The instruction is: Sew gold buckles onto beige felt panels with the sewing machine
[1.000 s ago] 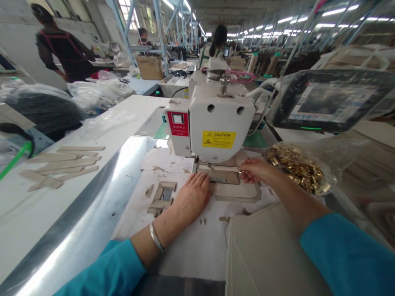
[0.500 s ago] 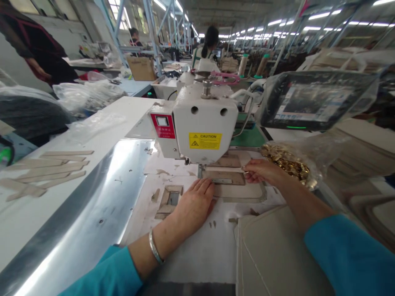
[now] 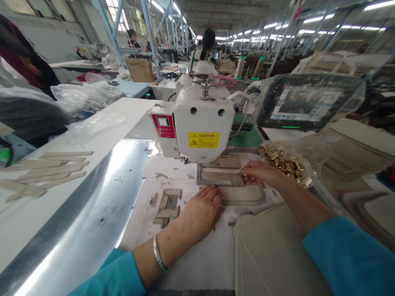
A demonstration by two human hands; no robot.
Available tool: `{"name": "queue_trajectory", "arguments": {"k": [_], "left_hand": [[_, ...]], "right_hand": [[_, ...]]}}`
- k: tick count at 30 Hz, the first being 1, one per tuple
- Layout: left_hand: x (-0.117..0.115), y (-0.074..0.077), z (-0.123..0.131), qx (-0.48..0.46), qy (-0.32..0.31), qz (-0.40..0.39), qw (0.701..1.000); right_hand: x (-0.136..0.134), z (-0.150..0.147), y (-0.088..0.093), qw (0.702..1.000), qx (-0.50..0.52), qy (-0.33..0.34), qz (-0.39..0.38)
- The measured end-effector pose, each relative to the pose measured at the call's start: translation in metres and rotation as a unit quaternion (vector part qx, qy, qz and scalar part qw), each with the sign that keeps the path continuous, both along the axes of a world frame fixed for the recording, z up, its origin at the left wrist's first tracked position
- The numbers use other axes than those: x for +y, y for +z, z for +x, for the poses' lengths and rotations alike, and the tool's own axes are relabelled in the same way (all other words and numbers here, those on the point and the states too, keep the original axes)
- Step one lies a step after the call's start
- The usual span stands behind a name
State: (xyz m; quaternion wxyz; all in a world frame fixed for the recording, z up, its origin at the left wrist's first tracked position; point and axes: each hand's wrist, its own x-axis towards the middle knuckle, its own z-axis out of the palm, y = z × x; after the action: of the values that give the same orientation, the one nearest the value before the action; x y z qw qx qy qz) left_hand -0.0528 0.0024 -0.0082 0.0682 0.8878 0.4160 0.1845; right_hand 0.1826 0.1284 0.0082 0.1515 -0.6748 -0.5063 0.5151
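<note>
A sewing machine head [image 3: 203, 119] stands over a beige panel [image 3: 240, 195] that lies flat on the white work surface. The machine's metal clamp frame [image 3: 199, 176] rests on that panel. My left hand [image 3: 200, 211] lies palm down, fingers stretched out, with its fingertips by the near edge of the frame. My right hand [image 3: 257, 172] is closed in a pinch at the right end of a pale strip [image 3: 222, 169] within the clamp. A small shiny metal piece [image 3: 242, 170] shows at its fingertips; its exact kind is too small to make out.
Right of the machine lie a plastic bag of gold metal fittings [image 3: 286, 164] and a wrapped touchscreen [image 3: 308, 102]. A stack of beige panels [image 3: 274, 250] sits in front. Loose strips [image 3: 46, 170] lie on the left table [image 3: 101, 135]. Other people are further back.
My left hand has slid slightly toward me and to the right, uncovering the clamp frame's near left corner. My right hand keeps its pinch in nearly the same place.
</note>
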Motion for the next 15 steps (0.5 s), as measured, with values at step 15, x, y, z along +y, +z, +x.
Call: {"name": "queue_trajectory", "arguments": {"k": [15], "left_hand": [[-0.005, 0.016, -0.003, -0.136, 0.042, -0.204, 0.969]], "right_hand": [[-0.001, 0.104, 0.094, 0.948, -0.125, 0.021, 0.291]]}}
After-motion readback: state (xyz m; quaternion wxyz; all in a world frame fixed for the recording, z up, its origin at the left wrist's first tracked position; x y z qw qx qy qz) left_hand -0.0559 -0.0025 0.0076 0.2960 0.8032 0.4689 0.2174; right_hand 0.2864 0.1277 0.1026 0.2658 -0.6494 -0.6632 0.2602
